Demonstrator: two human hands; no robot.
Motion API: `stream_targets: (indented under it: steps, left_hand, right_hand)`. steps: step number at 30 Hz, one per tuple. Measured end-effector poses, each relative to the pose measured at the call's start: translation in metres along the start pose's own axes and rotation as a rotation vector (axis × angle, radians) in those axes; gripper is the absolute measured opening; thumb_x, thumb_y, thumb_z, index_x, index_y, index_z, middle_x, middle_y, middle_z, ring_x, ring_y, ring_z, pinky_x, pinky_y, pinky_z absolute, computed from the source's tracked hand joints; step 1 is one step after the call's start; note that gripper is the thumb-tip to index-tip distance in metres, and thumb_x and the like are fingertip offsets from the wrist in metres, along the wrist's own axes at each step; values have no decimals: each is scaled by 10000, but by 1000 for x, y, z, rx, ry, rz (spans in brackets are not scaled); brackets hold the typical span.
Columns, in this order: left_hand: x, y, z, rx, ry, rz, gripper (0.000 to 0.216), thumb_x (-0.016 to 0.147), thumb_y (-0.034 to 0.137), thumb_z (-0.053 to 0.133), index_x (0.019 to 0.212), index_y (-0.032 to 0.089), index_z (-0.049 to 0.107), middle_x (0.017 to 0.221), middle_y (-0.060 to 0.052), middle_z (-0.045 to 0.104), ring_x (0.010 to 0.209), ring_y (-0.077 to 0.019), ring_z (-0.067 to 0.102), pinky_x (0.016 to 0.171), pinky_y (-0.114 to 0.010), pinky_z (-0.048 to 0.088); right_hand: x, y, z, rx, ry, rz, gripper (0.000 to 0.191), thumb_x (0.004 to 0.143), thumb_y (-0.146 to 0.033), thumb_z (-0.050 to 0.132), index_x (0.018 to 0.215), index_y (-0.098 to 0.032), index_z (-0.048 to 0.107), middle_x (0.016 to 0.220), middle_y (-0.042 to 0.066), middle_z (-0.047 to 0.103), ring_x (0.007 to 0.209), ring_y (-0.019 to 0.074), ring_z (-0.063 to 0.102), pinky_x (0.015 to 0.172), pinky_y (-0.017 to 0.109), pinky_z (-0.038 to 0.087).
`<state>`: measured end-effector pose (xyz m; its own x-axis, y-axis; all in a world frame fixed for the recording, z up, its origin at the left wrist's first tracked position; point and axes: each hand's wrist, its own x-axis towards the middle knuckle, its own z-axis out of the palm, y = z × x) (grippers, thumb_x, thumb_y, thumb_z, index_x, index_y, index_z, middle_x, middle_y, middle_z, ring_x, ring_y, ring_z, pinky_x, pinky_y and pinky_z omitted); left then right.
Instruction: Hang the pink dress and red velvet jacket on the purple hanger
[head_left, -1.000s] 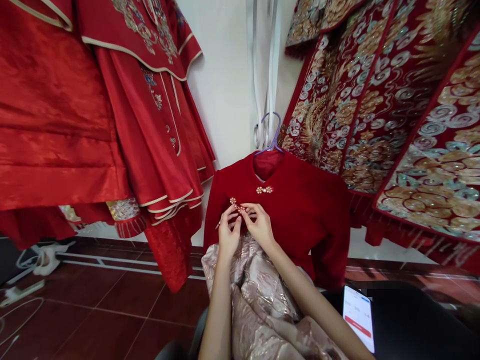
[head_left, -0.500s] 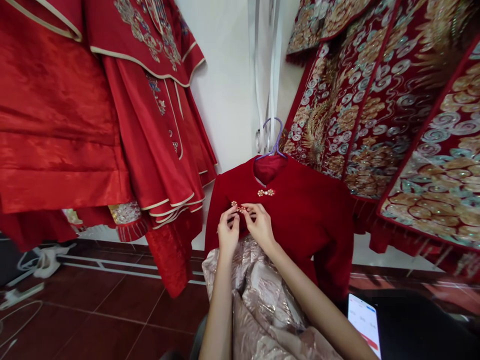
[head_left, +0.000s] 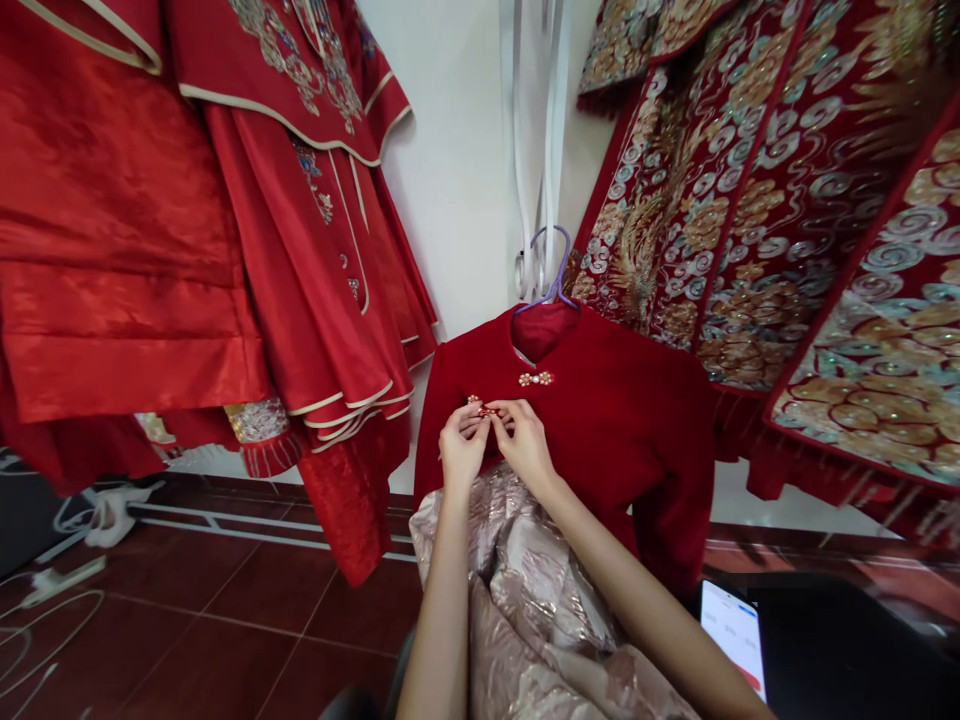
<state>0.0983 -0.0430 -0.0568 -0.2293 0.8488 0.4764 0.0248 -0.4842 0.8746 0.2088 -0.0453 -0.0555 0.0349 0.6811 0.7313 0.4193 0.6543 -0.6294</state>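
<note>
A dark red jacket [head_left: 600,400] hangs in front of me on a purple hanger [head_left: 557,280]. Below its collar a gold and pearl frog button [head_left: 536,379] is fastened. Lower down, a second ornate frog button [head_left: 474,400] shows partly between my fingertips. My left hand [head_left: 463,445] pinches it from the left. From the right, my right hand [head_left: 523,440] pinches at the same spot, its fingertips close to the left ones. Fingers cover most of this button. Shiny champagne-coloured fabric [head_left: 532,580] lies beneath my forearms.
Red garments [head_left: 300,250] hang at the left, and heavily embroidered ones [head_left: 750,230] at the right. White rack poles [head_left: 540,150] stand behind the hanger. A lit phone [head_left: 731,635] rests on a black surface at lower right. Shoes [head_left: 112,515] and cables are on the tiled floor.
The hands stay at the second frog button, with fingertips drawn slightly closer together and the left fingers more closed. The whole view has shifted slightly.
</note>
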Motion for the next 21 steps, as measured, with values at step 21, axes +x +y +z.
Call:
stream_targets:
  steps: [21]
  left_hand:
    - [31, 34, -28, 386, -340, 1, 155, 722, 116, 635, 856, 126, 711, 863, -83, 733, 775, -164, 685, 808, -301, 540]
  right_hand:
    - [8, -4, 8, -82, 35, 63, 190, 871, -235, 494, 953, -162, 650, 937, 90, 605, 738, 157, 600, 705, 284, 537]
